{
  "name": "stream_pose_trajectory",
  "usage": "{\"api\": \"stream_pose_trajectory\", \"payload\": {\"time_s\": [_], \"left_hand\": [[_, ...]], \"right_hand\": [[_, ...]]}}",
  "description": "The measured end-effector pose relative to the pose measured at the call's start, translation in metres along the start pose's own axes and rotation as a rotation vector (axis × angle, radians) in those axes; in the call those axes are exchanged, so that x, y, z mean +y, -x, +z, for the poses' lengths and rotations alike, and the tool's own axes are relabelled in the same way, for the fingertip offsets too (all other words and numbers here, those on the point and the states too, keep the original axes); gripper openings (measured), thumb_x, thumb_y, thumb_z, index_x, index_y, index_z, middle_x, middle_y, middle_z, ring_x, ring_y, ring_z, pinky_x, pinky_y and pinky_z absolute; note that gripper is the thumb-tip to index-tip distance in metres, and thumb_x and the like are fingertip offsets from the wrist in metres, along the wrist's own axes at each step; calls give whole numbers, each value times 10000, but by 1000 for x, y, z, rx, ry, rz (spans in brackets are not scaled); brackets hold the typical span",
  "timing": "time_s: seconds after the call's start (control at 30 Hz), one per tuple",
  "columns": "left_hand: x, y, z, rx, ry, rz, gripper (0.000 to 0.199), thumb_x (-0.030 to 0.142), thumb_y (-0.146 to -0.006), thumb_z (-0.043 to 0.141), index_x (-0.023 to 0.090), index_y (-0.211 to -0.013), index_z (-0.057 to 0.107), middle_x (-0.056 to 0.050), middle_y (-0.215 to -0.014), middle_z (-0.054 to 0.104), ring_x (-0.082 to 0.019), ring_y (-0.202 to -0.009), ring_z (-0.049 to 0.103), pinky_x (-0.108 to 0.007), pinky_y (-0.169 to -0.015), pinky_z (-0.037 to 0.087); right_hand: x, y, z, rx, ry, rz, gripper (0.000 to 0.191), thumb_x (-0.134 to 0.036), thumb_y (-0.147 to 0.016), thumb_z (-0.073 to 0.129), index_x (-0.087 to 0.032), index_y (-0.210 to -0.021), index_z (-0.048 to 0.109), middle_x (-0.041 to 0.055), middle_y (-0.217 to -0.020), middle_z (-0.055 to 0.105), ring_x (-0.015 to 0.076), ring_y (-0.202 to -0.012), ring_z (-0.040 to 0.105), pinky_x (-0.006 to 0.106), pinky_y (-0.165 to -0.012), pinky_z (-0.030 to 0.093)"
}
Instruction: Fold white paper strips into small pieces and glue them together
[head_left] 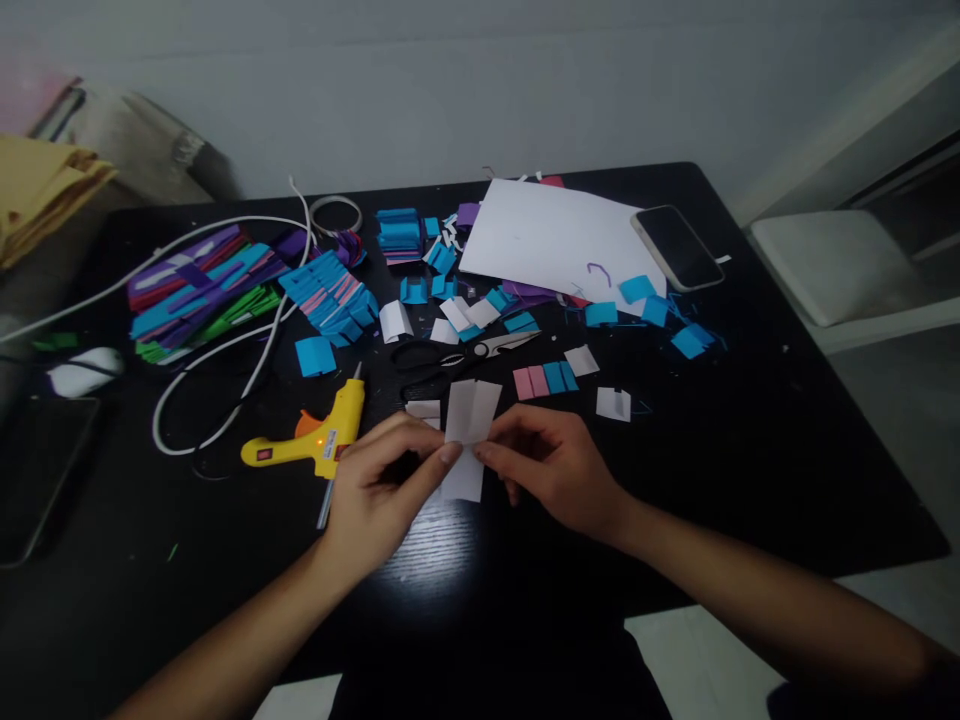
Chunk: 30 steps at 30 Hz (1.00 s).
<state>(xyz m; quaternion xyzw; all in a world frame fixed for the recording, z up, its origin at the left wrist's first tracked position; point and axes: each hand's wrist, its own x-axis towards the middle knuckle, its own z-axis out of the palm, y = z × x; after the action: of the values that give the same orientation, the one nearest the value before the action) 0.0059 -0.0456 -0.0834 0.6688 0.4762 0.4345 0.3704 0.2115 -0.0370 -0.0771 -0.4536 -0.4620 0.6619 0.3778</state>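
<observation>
A creased white paper piece (472, 412) is pinched at its middle between my two hands, above the near part of the black table. My left hand (390, 475) grips its left edge with thumb and fingers. From the right, my right hand (559, 462) holds the other edge, fingers curled. Black-handled scissors (491, 348) lie just beyond the hands, partly hidden by paper. To the left of my left hand lies a yellow glue gun (341, 425) with a small orange light. Pink folded pieces (531, 382) lie beyond my right hand.
Blue, pink and white paper pieces are scattered across the table (720, 480). A large white sheet (547, 235) and a phone (679, 247) lie at the back right. Bundled coloured strips (202, 285), a looping white cable (161, 400) and a dark tablet-like device (41, 470) are at left.
</observation>
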Motion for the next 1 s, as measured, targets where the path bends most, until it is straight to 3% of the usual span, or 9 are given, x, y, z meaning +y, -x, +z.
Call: {"api": "stream_pose_trajectory", "payload": {"time_s": [0.1,0.17,0.27,0.33,0.47,0.57,0.7,0.8,1.0], "left_hand": [[-2,1,-3,29,-59,74,108,126,-880,757,213,-938,783,10,-746,686,-108,-658,615,-220,-602,498],[-4,2,-3,32,-60,67,170,116,-888,748,228,-1008,792,2,-799,747,-107,-658,648,-216,-613,523],[-3,3,-4,5,-35,54,193,99,-901,721,232,-1024,789,-11,-896,795,-120,-744,714,-213,-678,568],[-2,2,-4,-6,-5,77,193,85,-892,724,232,-1004,782,-11,-920,793,-130,-832,734,-214,-743,585],[-1,-2,-6,-37,59,97,182,113,-869,763,225,-1011,771,-18,-939,769,-126,-844,722,-200,-738,588],[0,-2,-6,-57,76,91,158,157,-869,777,216,-1016,772,-31,-941,763,-139,-841,723,-211,-723,589],[2,1,-2,-1,53,17,80,129,-889,747,206,-885,724,5,-796,737,-113,-722,699,-199,-662,561],[3,3,4,43,141,-74,139,115,-880,748,210,-874,646,43,-710,704,-93,-623,676,-182,-597,545],[-1,4,11,61,315,-160,414,192,-834,819,240,-1116,519,34,-784,738,-130,-684,730,-242,-684,608]], "right_hand": [[1,1,0,-5,-29,-43,120,-226,-835,825,-194,-913,739,-47,-610,687,94,-465,631,188,-463,514],[2,1,1,6,-26,-117,112,-211,-860,798,-209,-965,758,-22,-708,751,113,-593,717,201,-576,587],[3,1,1,38,18,-222,103,-164,-854,787,-229,-933,779,-10,-860,791,115,-790,765,196,-739,620],[3,1,0,41,49,-258,146,-133,-823,808,-238,-922,786,-17,-886,795,110,-824,767,184,-773,619],[5,0,-2,16,74,-299,213,-126,-771,859,-237,-941,794,-15,-888,799,118,-799,768,194,-766,623],[7,0,-3,36,142,-360,153,-157,-805,845,-233,-928,797,-6,-870,800,128,-778,758,208,-718,611],[7,2,0,91,293,-396,83,-187,-826,838,-219,-872,777,-6,-809,775,132,-712,715,236,-661,583],[6,3,2,113,296,-371,94,-223,-826,838,-212,-858,750,0,-802,762,139,-705,711,255,-661,592],[7,2,5,118,191,-290,167,-268,-840,822,-225,-939,695,-4,-831,755,145,-737,735,257,-681,612]]}}
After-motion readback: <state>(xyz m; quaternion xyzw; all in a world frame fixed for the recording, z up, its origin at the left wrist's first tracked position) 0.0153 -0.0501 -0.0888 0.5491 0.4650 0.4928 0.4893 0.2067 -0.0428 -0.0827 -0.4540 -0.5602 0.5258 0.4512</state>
